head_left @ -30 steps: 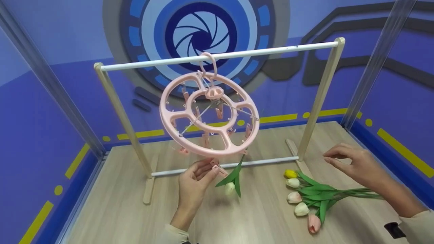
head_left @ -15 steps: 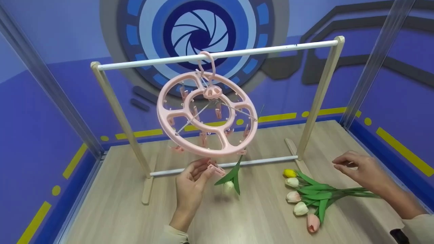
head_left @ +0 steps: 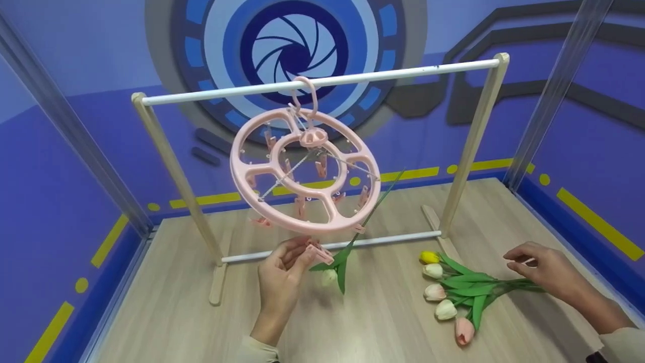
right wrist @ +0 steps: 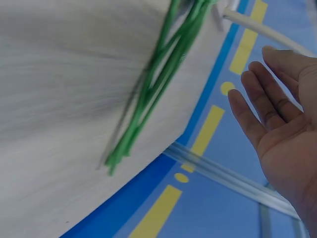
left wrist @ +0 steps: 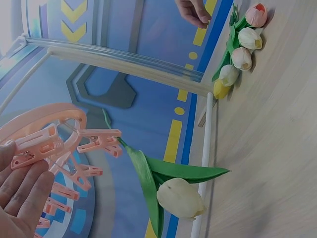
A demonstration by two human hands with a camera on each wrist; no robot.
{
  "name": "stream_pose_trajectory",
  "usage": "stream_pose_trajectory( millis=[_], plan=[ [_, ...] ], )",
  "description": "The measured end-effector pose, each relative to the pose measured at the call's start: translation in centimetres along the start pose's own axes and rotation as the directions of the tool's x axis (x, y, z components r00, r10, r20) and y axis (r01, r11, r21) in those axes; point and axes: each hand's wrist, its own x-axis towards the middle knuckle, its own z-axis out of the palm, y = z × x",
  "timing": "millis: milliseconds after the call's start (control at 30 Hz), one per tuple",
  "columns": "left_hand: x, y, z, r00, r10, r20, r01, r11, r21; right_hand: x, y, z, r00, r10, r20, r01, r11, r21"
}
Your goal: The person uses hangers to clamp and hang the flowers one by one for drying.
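In the head view, my left hand (head_left: 282,275) pinches a pink clothespin (head_left: 321,253) that hangs below the rim of a round pink clip hanger (head_left: 347,222). Beside it, a white tulip (head_left: 329,277) dangles bloom down; in the left wrist view its stem passes through another pink clip (left wrist: 99,140). My right hand (head_left: 546,267) hovers over the stem end of a bunch of tulips (head_left: 468,290) lying on the table. The right wrist view shows that hand's fingers (right wrist: 255,91) loosely extended and holding nothing, apart from the green stems (right wrist: 168,74).
The hanger hooks over the white top bar (head_left: 383,76) of a rack with wooden posts (head_left: 473,146). A lower white bar (head_left: 398,239) crosses behind the tulips. Several more clips hang from the ring. Patterned blue walls (head_left: 75,151) enclose the wooden table (head_left: 191,322).
My right hand has moved right and down toward the tulip stems. The hanging tulip has swung slightly left, and its stem now shows beyond the ring's right side. My left hand keeps its pinch.
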Motion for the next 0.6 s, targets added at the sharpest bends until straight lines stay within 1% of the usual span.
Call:
stream_pose_trajectory(
  millis=[133,233,400,500,600],
  plan=[
    [0.0,0.0,0.0,1.000,-0.001,0.002,0.001,1.000,-0.012,-0.6,1.0,0.3,1.000,-0.015,-0.005,0.015,1.000,-0.027],
    [0.0,0.0,0.0,1.000,0.004,0.003,-0.004,1.000,-0.012,-1.0,1.6,0.5,1.000,-0.008,0.009,0.008,1.000,-0.028],
    [-0.1,0.1,-0.2,1.000,0.019,-0.007,-0.019,1.000,0.025,-1.4,2.2,0.7,0.996,0.037,0.075,-0.036,0.999,-0.003],
    [-0.1,0.2,-0.1,1.000,0.010,-0.011,-0.009,0.999,0.049,-1.7,2.5,1.0,0.991,0.066,0.114,-0.068,0.998,0.015],
    [0.0,0.3,0.0,1.000,-0.015,-0.004,0.015,0.999,0.036,-2.0,2.8,1.3,0.989,0.062,0.134,-0.067,0.997,0.034]
  ],
)
